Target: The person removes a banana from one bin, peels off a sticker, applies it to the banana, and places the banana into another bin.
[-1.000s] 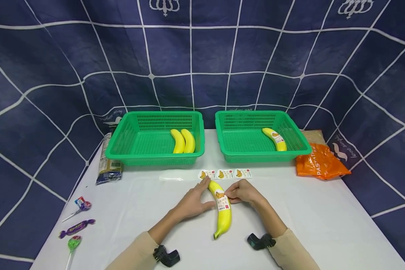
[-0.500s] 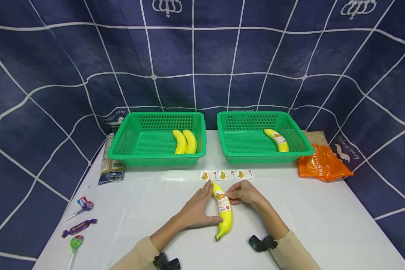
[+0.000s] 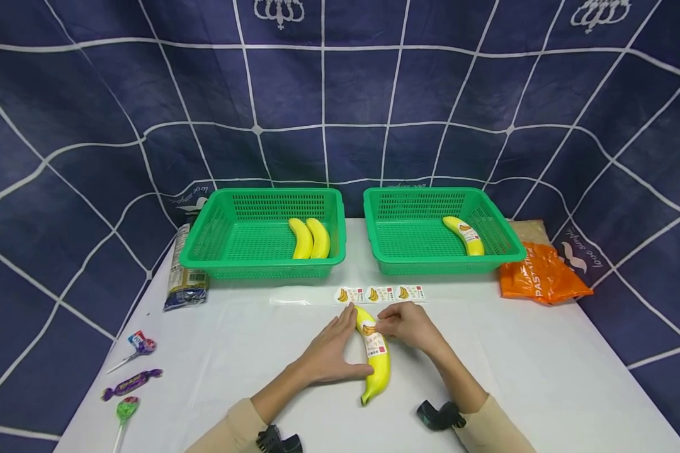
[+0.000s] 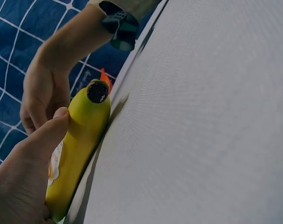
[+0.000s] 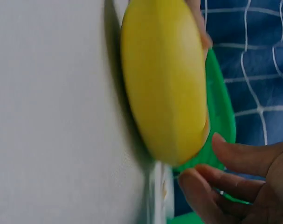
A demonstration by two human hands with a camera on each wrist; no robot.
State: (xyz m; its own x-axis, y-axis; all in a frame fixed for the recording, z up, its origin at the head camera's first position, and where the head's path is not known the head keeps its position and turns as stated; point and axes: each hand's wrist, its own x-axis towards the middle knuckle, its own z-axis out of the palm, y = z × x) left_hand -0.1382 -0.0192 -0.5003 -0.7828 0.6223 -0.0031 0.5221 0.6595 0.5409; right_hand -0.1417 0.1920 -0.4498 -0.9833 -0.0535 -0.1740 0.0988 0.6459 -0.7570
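Far left on the table [image 3: 249, 352]: sweets [image 3: 131, 371] and a dark packet [image 3: 184, 272], all idle. Left basket [image 3: 204, 248] holds two bare bananas [image 3: 310, 238]. Left hand [image 3: 327, 351] lies flat against the banana [image 3: 375, 358] at table centre, fingers straight, thumb under its side, likely bracing it so it can't roll. Right hand [image 3: 409, 323] pinches the label [image 3: 375, 343] on the peel, fingertips together on its edge. Sticker strip [image 3: 381, 294] sits just behind, within reach. Right basket [image 3: 504, 245] holds one labelled banana [image 3: 463, 234]; orange bag [image 3: 541, 275] beside it.
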